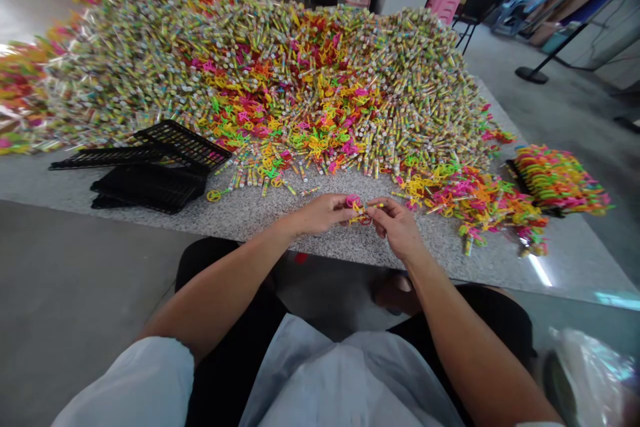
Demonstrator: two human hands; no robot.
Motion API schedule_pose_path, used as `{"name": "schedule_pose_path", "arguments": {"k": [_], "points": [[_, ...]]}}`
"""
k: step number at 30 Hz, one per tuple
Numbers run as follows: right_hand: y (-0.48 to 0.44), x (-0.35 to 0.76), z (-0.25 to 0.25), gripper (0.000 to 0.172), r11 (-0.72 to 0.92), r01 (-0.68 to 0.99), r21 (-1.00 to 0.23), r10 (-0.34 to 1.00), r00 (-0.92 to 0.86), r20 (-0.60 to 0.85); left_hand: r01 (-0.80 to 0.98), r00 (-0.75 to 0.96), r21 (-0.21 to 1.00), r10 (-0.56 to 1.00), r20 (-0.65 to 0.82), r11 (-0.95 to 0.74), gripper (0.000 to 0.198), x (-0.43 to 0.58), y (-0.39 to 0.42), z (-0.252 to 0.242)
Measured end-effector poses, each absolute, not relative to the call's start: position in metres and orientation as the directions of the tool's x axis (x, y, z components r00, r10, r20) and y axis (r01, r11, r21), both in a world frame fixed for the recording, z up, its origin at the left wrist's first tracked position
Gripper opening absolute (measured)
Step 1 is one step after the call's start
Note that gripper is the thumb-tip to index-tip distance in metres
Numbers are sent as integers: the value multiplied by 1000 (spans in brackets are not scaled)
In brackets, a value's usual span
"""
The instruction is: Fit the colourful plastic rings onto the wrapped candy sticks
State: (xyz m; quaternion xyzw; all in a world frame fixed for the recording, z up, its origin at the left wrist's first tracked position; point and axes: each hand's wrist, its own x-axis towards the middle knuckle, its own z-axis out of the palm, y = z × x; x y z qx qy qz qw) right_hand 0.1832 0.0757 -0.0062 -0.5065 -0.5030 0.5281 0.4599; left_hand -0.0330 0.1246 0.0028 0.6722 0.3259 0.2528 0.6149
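My left hand (323, 213) is closed by the table's front edge, pinching small bright plastic pieces (353, 201), pink and yellow, with ring-like ends. Close beside it, my right hand (397, 227) pinches a thin yellow tube (376, 205) between thumb and fingers. The tube's left end meets the plastic pieces; whether the two are joined is too small to tell. Just beyond both hands spreads a big heap of small patterned tubes (150, 60), with colourful plastic pieces (325, 127) mixed through its middle.
Black grid trays (150, 183) lie stacked at the left on the speckled stone table (240, 220). To the right are a loose pile of colourful pieces (465, 197) and a black tray packed with such pieces (560, 177). A clear plastic bag (595, 373) sits at lower right.
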Motion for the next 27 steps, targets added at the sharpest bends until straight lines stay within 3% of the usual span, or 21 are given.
{"name": "schedule_pose_path", "arguments": {"k": [3, 6, 11, 14, 17, 27], "points": [[77, 184, -6, 34, -48, 85, -995, 998, -46, -52, 58, 599, 998, 798, -67, 40, 30, -28, 122, 1], [77, 188, -3, 32, 39, 265, -963, 997, -68, 22, 59, 589, 995, 802, -103, 84, 34, -22, 118, -2], [77, 200, 1, 23, 349, 603, -717, 934, -284, 215, 168, 549, 985, 834, -60, -39, 38, -18, 112, -8], [76, 204, 1, 22, 477, 660, -581, 878, -386, 282, 211, 547, 972, 837, -34, -99, 38, -16, 110, -9], [76, 204, -1, 23, 482, 712, -510, 876, -400, 270, 212, 545, 971, 838, -20, -115, 37, -13, 108, -9], [72, 198, 1, 15, 341, 697, -631, 940, -263, 218, 183, 486, 983, 870, -83, -8, 37, -4, 110, -21]]}}
